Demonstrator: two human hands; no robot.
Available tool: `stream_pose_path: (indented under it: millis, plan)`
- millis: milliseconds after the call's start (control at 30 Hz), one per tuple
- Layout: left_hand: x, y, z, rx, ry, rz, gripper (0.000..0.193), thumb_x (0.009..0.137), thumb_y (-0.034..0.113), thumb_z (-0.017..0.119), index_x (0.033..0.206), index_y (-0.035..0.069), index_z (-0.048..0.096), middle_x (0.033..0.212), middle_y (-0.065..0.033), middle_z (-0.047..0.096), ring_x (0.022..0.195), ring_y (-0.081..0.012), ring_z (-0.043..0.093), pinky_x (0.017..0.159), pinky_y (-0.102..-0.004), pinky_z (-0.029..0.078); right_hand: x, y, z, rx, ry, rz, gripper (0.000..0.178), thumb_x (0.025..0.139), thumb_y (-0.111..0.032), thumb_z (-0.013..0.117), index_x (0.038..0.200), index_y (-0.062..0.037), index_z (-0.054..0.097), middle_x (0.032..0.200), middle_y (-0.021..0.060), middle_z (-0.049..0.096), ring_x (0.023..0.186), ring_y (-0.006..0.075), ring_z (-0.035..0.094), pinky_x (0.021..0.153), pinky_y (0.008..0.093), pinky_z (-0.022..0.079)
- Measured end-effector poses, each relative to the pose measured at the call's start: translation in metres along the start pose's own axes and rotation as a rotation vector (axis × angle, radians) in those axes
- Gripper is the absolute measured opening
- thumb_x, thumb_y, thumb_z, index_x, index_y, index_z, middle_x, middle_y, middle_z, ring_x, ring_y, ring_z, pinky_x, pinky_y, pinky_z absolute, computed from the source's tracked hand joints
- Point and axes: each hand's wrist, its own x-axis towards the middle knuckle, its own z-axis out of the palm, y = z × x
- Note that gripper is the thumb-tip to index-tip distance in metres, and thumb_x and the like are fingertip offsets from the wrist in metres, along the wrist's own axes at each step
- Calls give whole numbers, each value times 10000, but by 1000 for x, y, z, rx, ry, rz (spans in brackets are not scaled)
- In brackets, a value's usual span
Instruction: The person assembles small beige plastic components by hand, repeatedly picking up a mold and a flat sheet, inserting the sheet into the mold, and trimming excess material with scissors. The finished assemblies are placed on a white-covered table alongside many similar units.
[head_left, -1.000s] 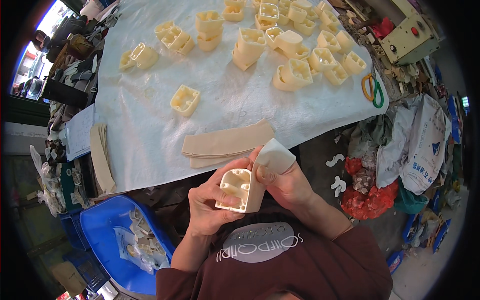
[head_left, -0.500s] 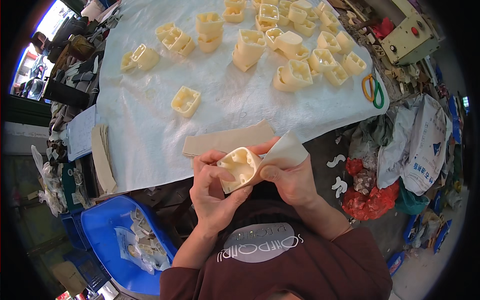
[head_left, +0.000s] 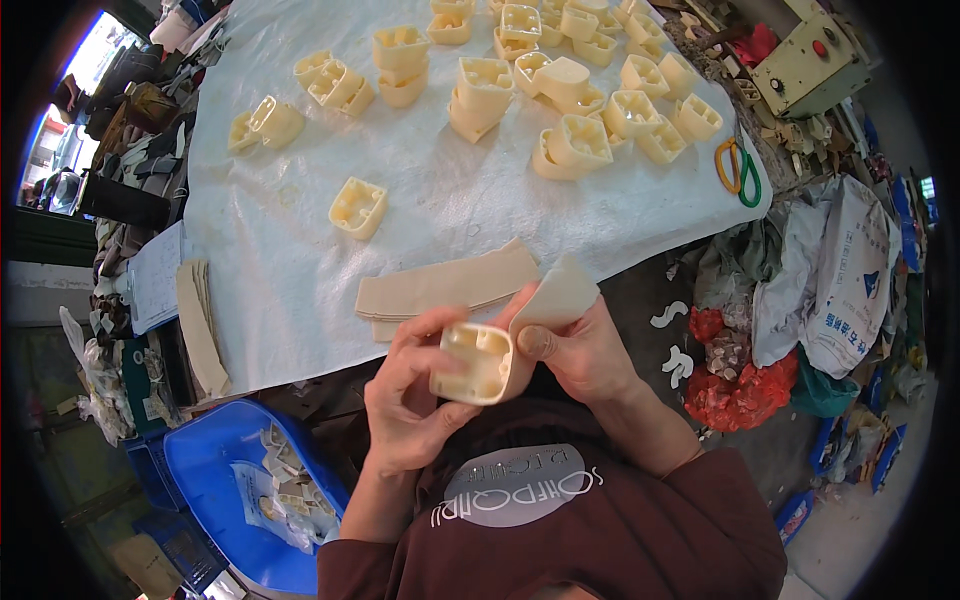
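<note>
My left hand [head_left: 405, 405] is closed around a cream, hollow, square-cornered plastic shell [head_left: 476, 365], its open side facing up and small bosses showing inside. Its fingers are partly blurred. Pinched in my right hand [head_left: 590, 360] is a beige flexible strip [head_left: 562, 295], with the thumb on its near face. One end of this strip lies along the shell's right wall, while the other sticks up and away. Just beyond my hands, a stack of similar beige strips [head_left: 450, 284] rests on the table's near edge. A lone cream shell [head_left: 358, 207] sits farther off to the left.
Several cream shells [head_left: 583, 145], some stacked, cover the table's [head_left: 270, 290] far part. Scissors [head_left: 740, 173] with orange and green handles lie at its right edge. More strips [head_left: 202, 335] hang at the left. A blue tub [head_left: 215, 450] with scraps stands below; bags [head_left: 735, 395] sit at right.
The shell has turned in my left hand and tilted, and its right wall now lies against the strip. Both hands have shifted slightly left; the whole view has moved a little.
</note>
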Motion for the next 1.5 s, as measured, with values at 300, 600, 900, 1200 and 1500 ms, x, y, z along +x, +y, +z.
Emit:
stream_pose_path:
  millis: [300,600,900,1200,1500]
  plan:
    - [-3,-8,20,292,204,86,605,554,51,767,1050,96,424,1088,-101,374,1052,-207,381,906,-332,346,1,-2,9,20,80,-49,271,762,-227,723,880,-23,591,840,74,592,835,158,555,747,302,455]
    - [0,-2,-2,22,-95,49,417,545,79,794,890,95,561,1105,-131,435,1011,-218,449,868,-338,378,-1,-6,5,156,-41,49,210,789,-143,699,820,-71,504,886,68,574,833,130,540,731,280,458]
    - [0,-5,-3,42,-112,7,478,561,117,786,969,83,537,1162,-148,418,1083,-249,421,890,-346,368,-2,5,-1,-19,-15,-94,191,797,-96,686,830,-54,503,830,37,559,789,94,529,667,246,453]
    - [-6,-11,21,447,187,-23,563,591,-13,748,1054,39,432,1085,-108,436,990,-203,494,841,-329,430,1,9,4,-95,54,-215,162,826,-96,657,859,-35,511,880,35,517,788,77,493,684,234,438]
    - [1,-8,15,268,32,50,676,647,-74,679,1249,27,387,1174,-130,449,1128,-255,468,948,-376,395,-6,-3,9,-26,-152,-146,165,826,-97,652,865,-61,496,935,28,414,822,86,429,730,230,407]
